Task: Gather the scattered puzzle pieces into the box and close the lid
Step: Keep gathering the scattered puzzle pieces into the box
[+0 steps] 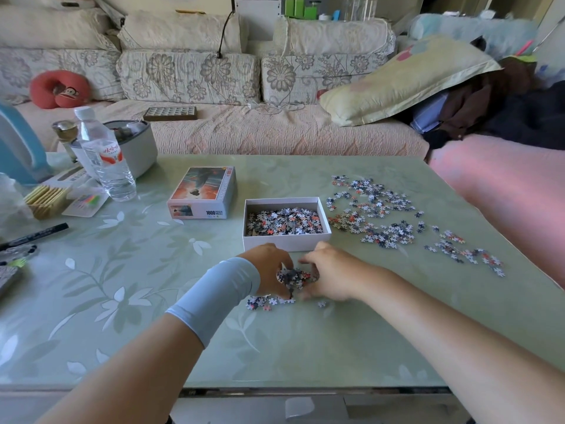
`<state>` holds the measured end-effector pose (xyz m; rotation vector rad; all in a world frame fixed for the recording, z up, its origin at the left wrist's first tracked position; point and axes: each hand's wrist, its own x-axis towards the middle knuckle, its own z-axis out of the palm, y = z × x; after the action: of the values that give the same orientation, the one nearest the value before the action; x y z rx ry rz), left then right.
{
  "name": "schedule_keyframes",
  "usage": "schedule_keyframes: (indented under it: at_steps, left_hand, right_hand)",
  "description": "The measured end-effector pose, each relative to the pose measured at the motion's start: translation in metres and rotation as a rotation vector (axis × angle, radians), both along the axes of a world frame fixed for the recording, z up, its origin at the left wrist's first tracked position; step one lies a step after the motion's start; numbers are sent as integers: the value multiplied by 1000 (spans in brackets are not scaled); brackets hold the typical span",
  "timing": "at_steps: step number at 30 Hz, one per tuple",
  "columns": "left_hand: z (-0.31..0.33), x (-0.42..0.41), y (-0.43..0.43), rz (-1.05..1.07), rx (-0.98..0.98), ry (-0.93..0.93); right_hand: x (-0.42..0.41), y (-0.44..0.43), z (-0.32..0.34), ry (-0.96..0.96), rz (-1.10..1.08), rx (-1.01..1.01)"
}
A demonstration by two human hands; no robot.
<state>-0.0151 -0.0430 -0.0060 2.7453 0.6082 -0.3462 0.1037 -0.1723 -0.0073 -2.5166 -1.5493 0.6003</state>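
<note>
You've got one white box [286,243], one printed lid [203,191], one water bottle [104,160] and one black marker [36,234] on the desk [137,301], plus one red neck pillow [58,90] on the sofa [275,130]. Loose puzzle pieces [373,206]? Way too many to count.

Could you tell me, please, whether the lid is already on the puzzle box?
No, the lid lies apart to the left of the box, which stands open with pieces showing inside.
</note>
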Motion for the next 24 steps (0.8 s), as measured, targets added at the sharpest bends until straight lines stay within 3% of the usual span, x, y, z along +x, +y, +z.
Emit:
schedule_keyframes:
  at_steps: [10, 15, 21, 24]
  left_hand:
    - [6, -2, 8, 71, -48, -138]
    - [10, 1, 21, 163, -148, -232]
    - [27, 9, 38, 265, -327, -504]
    - [31, 19, 47, 350, -314, -681]
  right_hand:
    - [-10, 15, 5, 68, -63, 162]
    - [-2, 22, 12, 217, -132, 208]
    - [15, 40, 31, 334, -220, 401]
    - [24, 48, 37, 277, -286, 562]
